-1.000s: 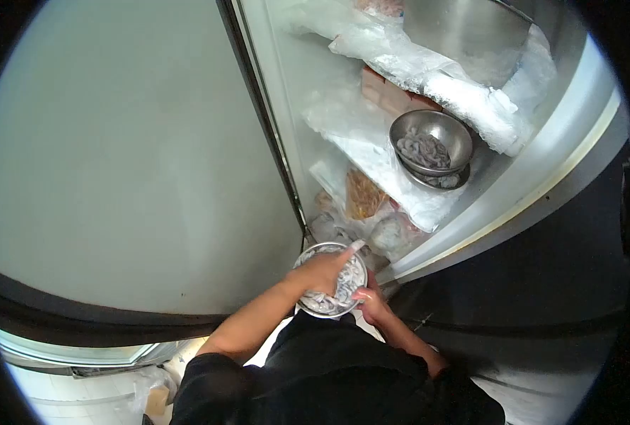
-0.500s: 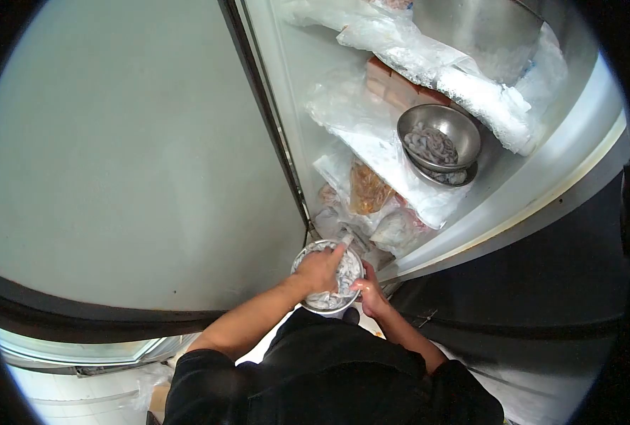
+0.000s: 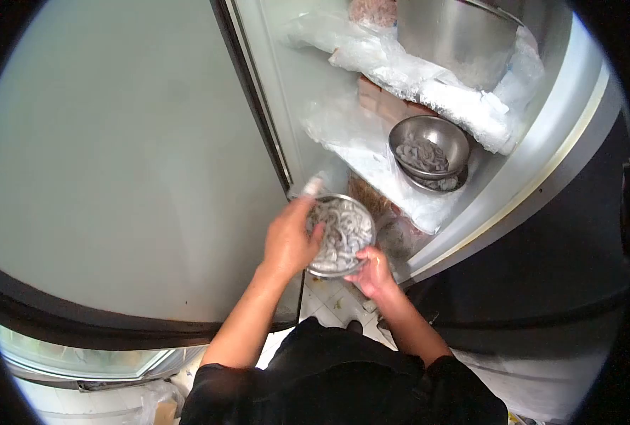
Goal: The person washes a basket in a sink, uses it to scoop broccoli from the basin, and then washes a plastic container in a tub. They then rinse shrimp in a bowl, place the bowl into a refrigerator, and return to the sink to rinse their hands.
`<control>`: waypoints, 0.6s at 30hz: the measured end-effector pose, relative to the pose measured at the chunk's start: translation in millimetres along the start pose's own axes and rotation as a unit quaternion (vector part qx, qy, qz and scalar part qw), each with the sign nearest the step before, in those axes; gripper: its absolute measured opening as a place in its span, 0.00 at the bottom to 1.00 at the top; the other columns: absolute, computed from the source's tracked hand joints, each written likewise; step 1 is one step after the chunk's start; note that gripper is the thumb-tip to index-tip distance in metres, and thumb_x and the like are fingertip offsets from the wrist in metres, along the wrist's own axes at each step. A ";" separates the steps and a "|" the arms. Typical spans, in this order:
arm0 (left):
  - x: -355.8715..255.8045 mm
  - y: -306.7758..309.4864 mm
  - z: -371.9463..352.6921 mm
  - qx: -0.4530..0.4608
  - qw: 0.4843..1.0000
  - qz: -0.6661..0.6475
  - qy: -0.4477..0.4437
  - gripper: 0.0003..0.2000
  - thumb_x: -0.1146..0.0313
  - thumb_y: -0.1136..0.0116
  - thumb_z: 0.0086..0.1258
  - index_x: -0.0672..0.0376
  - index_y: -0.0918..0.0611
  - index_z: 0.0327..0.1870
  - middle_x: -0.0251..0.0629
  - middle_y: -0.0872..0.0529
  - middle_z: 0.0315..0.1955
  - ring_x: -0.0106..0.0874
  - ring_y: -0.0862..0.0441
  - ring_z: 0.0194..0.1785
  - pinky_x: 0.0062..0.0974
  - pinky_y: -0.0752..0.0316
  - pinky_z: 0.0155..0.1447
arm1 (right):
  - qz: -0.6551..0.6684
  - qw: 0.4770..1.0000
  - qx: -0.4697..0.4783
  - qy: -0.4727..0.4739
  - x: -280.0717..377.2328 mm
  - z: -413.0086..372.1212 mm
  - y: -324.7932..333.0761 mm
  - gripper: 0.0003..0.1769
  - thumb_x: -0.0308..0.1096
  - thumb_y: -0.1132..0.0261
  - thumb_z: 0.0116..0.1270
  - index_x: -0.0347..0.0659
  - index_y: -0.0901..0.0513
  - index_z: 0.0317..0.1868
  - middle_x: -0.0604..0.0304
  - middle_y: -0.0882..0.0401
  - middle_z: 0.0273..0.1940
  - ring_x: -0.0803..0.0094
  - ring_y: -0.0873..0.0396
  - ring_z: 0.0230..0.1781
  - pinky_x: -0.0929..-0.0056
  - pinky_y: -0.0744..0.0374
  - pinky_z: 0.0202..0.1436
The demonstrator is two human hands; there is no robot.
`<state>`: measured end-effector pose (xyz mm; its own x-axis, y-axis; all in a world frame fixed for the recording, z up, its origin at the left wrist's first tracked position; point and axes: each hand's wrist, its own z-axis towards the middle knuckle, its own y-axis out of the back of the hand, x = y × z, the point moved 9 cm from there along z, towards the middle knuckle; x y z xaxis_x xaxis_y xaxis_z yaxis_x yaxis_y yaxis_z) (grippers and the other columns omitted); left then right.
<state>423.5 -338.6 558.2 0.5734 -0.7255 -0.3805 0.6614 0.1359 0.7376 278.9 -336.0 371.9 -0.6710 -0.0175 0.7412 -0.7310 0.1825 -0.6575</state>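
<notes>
A round metal bowl (image 3: 369, 211) full of pale, greyish curled pieces that look like peeled shrimp (image 3: 343, 234) is held up in front of me at the freezer opening. My right hand (image 3: 375, 275) grips its near right rim, thumb on the edge and fingers underneath. On the left side, my left hand (image 3: 290, 239) is around the rim, its thumb over the contents. A whitish covering or scrap (image 3: 313, 186) shows at the tip of my left index finger; I cannot make out which.
Inside the chest freezer, two stacked metal bowls (image 3: 446, 134) hold similar grey pieces. A large metal pot (image 3: 456, 42), frosty plastic wrapping (image 3: 463, 95) and reddish-brown blocks (image 3: 389, 103) lie behind. The grey lid panel (image 3: 131, 163) covers the left side. Tiled floor (image 3: 329, 301) shows below.
The bowl has moved forward and slightly right, up from close to my body. My left hand has shifted from inside the contents to the bowl's left rim.
</notes>
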 end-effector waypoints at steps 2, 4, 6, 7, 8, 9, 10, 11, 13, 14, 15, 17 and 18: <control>-3.6 44.5 10.1 -0.154 0.986 -0.062 -0.028 0.38 0.73 0.36 0.54 0.50 0.39 0.69 0.42 0.19 0.50 0.40 0.19 0.47 0.33 0.26 0.50 | -0.012 0.999 -0.006 0.031 33.8 10.9 -23.4 0.31 0.36 0.41 0.45 0.53 0.34 0.55 0.60 0.30 0.44 0.65 0.29 0.35 0.57 0.29 0.29; -0.2 55.7 17.2 -0.192 0.978 -0.080 -0.012 0.39 0.73 0.36 0.54 0.52 0.40 0.70 0.41 0.19 0.49 0.37 0.19 0.48 0.31 0.26 0.49 | -0.026 0.998 -0.013 0.060 71.0 15.8 -48.0 0.29 0.37 0.40 0.45 0.53 0.33 0.53 0.60 0.30 0.44 0.64 0.29 0.36 0.57 0.29 0.30; 6.9 66.8 26.3 -0.240 0.965 -0.106 -0.002 0.41 0.73 0.37 0.55 0.55 0.44 0.71 0.44 0.21 0.53 0.36 0.24 0.55 0.30 0.30 0.55 | -0.028 0.996 0.054 0.058 101.3 32.3 -81.7 0.27 0.40 0.39 0.47 0.53 0.32 0.51 0.59 0.31 0.44 0.61 0.30 0.41 0.51 0.31 0.38; 5.9 70.8 29.1 -0.247 0.963 -0.104 -0.007 0.41 0.73 0.37 0.55 0.55 0.44 0.71 0.44 0.21 0.53 0.36 0.24 0.55 0.30 0.30 0.55 | -0.010 0.997 0.039 0.062 113.2 41.0 -90.6 0.25 0.41 0.39 0.48 0.52 0.31 0.49 0.59 0.30 0.41 0.62 0.30 0.41 0.46 0.32 0.38; 9.2 65.5 51.6 -0.262 0.953 -0.146 -0.036 0.42 0.73 0.36 0.55 0.56 0.46 0.71 0.46 0.24 0.55 0.38 0.26 0.57 0.31 0.33 0.58 | -0.004 0.997 0.013 0.081 136.3 58.4 -99.4 0.23 0.41 0.39 0.48 0.50 0.30 0.48 0.59 0.29 0.39 0.62 0.29 0.38 0.45 0.33 0.39; 5.5 69.7 56.9 -0.276 0.941 -0.186 -0.067 0.43 0.72 0.36 0.55 0.57 0.48 0.72 0.47 0.26 0.58 0.39 0.28 0.59 0.32 0.35 0.61 | 0.004 0.995 -0.012 0.100 150.4 53.9 -112.4 0.22 0.41 0.39 0.49 0.49 0.29 0.47 0.59 0.28 0.37 0.62 0.29 0.35 0.44 0.34 0.39; 6.2 63.8 70.8 -0.247 0.945 -0.200 -0.080 0.44 0.70 0.36 0.56 0.59 0.51 0.72 0.47 0.30 0.62 0.40 0.31 0.62 0.33 0.40 0.65 | 0.001 0.994 -0.004 0.106 161.0 57.3 -124.0 0.22 0.41 0.39 0.49 0.49 0.29 0.47 0.59 0.28 0.37 0.62 0.29 0.35 0.44 0.34 0.39; 5.8 57.2 95.0 -0.248 0.948 -0.169 -0.109 0.45 0.70 0.36 0.56 0.57 0.52 0.72 0.47 0.27 0.60 0.39 0.26 0.57 0.32 0.34 0.60 | -0.005 0.993 0.013 0.116 176.8 68.6 -134.4 0.21 0.42 0.39 0.49 0.48 0.28 0.45 0.59 0.28 0.37 0.62 0.28 0.35 0.45 0.34 0.39; 4.1 50.9 128.7 -0.198 0.968 -0.145 -0.057 0.46 0.71 0.34 0.55 0.54 0.52 0.72 0.46 0.22 0.53 0.39 0.21 0.48 0.32 0.29 0.53 | -0.014 0.990 0.039 0.132 193.2 87.0 -146.0 0.20 0.42 0.38 0.49 0.46 0.27 0.44 0.59 0.27 0.38 0.61 0.28 0.35 0.45 0.34 0.38; 4.6 51.2 142.0 -0.204 0.966 -0.145 -0.062 0.46 0.71 0.34 0.55 0.54 0.52 0.72 0.46 0.22 0.53 0.39 0.21 0.48 0.32 0.29 0.53 | -0.015 0.991 0.014 0.129 196.9 108.0 -139.5 0.20 0.42 0.38 0.49 0.46 0.26 0.43 0.59 0.27 0.38 0.61 0.28 0.37 0.46 0.34 0.38; 9.0 45.2 160.6 -0.190 0.969 -0.146 -0.058 0.47 0.72 0.33 0.53 0.53 0.52 0.72 0.45 0.20 0.48 0.39 0.20 0.44 0.31 0.28 0.49 | -0.016 0.992 -0.011 0.127 203.6 115.6 -140.6 0.19 0.42 0.39 0.50 0.46 0.26 0.43 0.59 0.26 0.39 0.60 0.28 0.38 0.46 0.34 0.37; 19.4 36.1 183.0 -0.177 0.971 -0.149 -0.058 0.48 0.73 0.32 0.52 0.52 0.52 0.72 0.44 0.19 0.44 0.39 0.20 0.40 0.31 0.27 0.46 | -0.025 0.990 -0.039 0.134 205.6 117.8 -139.2 0.18 0.43 0.39 0.52 0.47 0.26 0.43 0.59 0.26 0.38 0.61 0.28 0.38 0.48 0.33 0.35; 24.7 24.9 194.0 -0.154 0.974 -0.155 -0.060 0.50 0.74 0.31 0.50 0.52 0.53 0.72 0.42 0.19 0.41 0.38 0.20 0.41 0.31 0.27 0.46 | -0.029 0.988 -0.055 0.142 204.4 122.3 -131.5 0.19 0.43 0.40 0.54 0.46 0.26 0.45 0.59 0.26 0.39 0.61 0.28 0.38 0.49 0.33 0.35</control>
<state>360.3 -484.1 675.4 0.2753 -0.8347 -0.4768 0.9180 0.0810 0.3882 222.7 -483.8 593.4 -0.5548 0.2433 0.7956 -0.7391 0.2949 -0.6056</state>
